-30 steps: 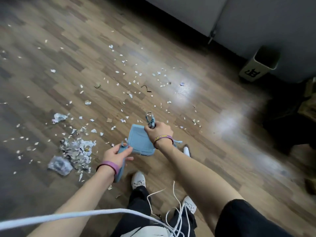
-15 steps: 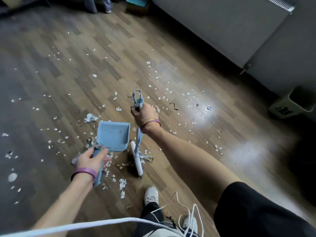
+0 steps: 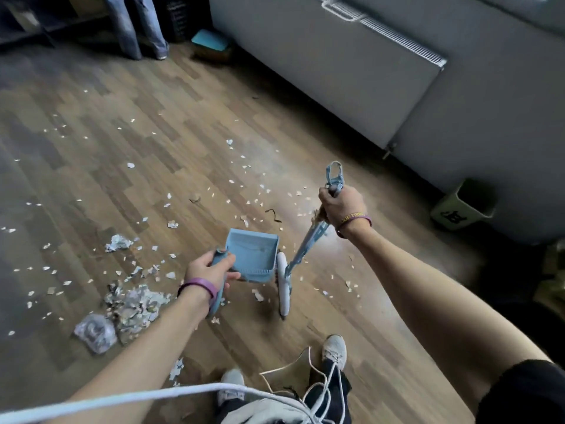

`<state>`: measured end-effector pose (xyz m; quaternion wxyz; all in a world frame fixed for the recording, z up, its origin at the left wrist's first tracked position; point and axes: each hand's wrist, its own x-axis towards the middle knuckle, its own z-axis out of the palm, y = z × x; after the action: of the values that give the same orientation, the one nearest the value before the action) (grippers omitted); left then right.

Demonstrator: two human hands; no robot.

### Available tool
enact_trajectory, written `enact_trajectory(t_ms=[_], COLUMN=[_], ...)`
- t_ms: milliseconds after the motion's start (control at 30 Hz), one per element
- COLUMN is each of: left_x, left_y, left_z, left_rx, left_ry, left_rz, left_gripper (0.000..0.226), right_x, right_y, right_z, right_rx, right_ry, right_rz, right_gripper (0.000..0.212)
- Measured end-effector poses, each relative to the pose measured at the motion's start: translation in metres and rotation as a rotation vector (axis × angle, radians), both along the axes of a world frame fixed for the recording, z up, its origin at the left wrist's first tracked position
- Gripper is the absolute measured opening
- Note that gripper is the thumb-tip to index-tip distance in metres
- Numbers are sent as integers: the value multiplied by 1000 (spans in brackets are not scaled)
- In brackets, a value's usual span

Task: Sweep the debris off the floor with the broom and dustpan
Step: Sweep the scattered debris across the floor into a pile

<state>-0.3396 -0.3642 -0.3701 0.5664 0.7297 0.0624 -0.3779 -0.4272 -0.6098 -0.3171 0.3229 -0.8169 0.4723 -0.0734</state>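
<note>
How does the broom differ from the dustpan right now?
The broom is long and thin, gripped near its top by the right hand; the dustpan is a short boxy tray, held by its handle in the left hand. The broom's head is white; the dustpan is blue all over. Both have light blue handles.

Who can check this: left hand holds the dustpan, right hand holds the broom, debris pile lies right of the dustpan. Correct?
No. The head view shows the debris pile left of the dustpan, not right. The left hand does hold the dustpan, the right hand the broom.
</note>
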Motion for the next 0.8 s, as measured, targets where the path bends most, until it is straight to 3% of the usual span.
enact_trajectory(t_ms=[200,433,667,800], left_x=[-70,-141,-158,-145], left_y=[-128,-253,-290,-277], left_z=[-4,-20,-45,-57], left_rx=[-7,32,75,92], left_ry=[74,167,221,228], left_rz=[-64,-117,-115,-86], left_gripper=[8,8,8,9], right_x=[-84,-154,-159,-131], right_y=[-136,-260,-311,-302], right_z=[-5,-43,-102,-130], right_rx=[-51,-62,-25,45], right_ry=[101,302,464,459], right_rz=[-88,-39,78,154], right_gripper=[34,33,37,41])
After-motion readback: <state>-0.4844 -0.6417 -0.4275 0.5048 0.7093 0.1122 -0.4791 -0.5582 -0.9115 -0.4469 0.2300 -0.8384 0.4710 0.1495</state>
